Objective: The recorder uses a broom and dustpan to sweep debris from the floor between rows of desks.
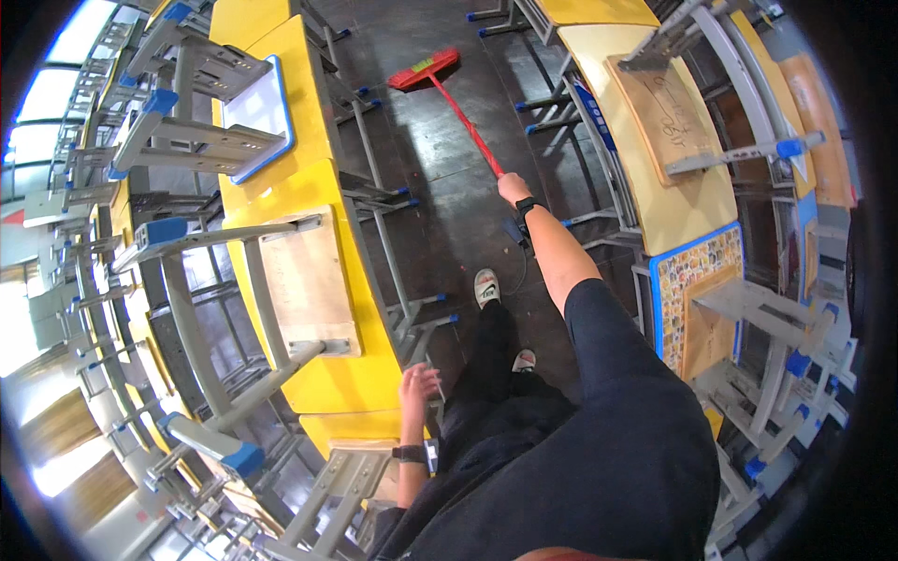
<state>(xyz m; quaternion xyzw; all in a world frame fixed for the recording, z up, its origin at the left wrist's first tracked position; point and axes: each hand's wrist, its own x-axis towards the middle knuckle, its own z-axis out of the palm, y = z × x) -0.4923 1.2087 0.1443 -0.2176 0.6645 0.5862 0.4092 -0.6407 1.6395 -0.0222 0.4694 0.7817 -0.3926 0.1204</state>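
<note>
My right hand (514, 189) is closed around the end of the red handle of a push broom (466, 120), arm stretched forward. The broom's red head (424, 69) rests on the dark floor ahead, between two rows of desks, with a yellow-green patch on it. Beside the yellow desk row, low at my left side, my left hand (419, 382) holds nothing and its fingers are apart. Both wrists wear a black band. A dark object with a cable is near my right wrist, partly hidden by the forearm.
Yellow desks (309, 379) line the left, with upturned chairs (309, 280) on them. On the right stand a pale yellow desk (645, 203) and a blue-edged patterned desk (654, 280), also bearing upturned chairs. Metal desk legs (389, 259) edge the aisle floor (449, 168).
</note>
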